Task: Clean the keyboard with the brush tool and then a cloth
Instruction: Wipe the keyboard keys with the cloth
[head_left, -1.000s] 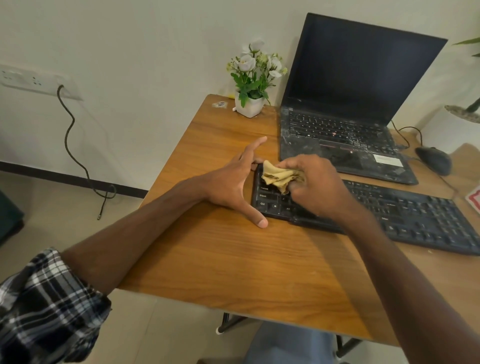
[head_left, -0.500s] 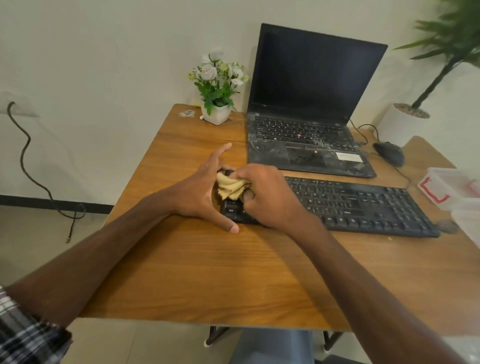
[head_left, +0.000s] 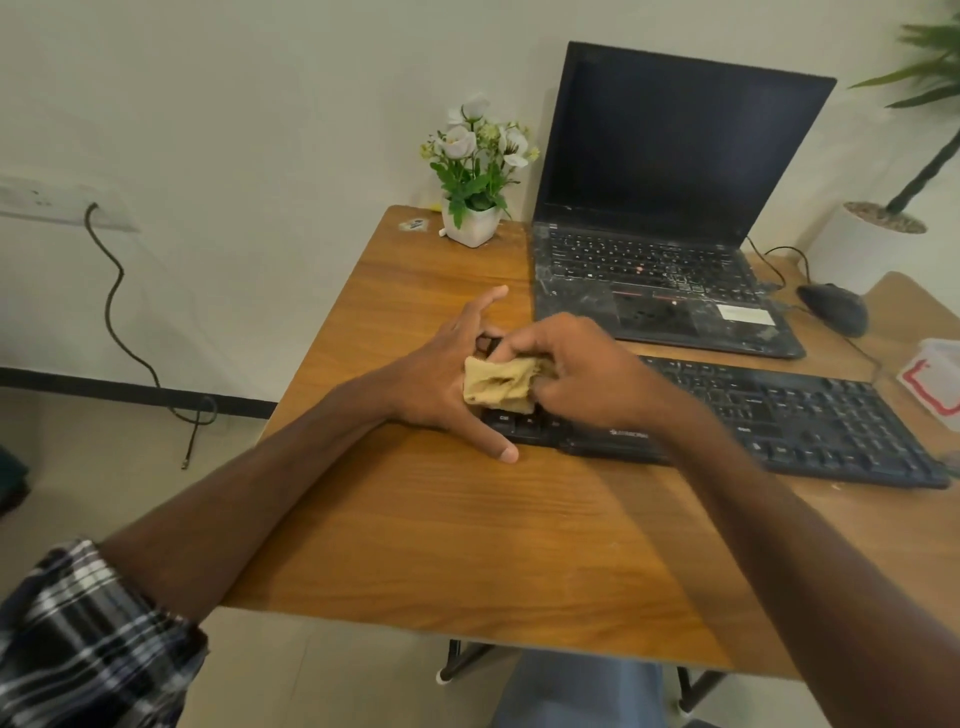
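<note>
A black keyboard (head_left: 779, 421) lies across the wooden desk (head_left: 467, 519), in front of the laptop. My right hand (head_left: 587, 374) grips a crumpled tan cloth (head_left: 498, 384) and holds it down on the keyboard's left end. My left hand (head_left: 441, 379) braces that left end, fingers spread straight, the thumb on the desk at the front corner and the forefinger pointing toward the back. The cloth partly overlaps my left hand. No brush tool is in view.
An open black laptop (head_left: 665, 260) stands behind the keyboard, a white pot of flowers (head_left: 472, 218) to its left. A black mouse (head_left: 836, 306) and its cable lie at the right. A white box with red marking (head_left: 935, 384) sits at the right edge. A potted plant (head_left: 883, 228) stands beyond.
The cloth in my right hand has slid a little toward the keyboard's front left corner and now overlaps my left hand. My left hand stays at the keyboard's end. The camera has swung about.
</note>
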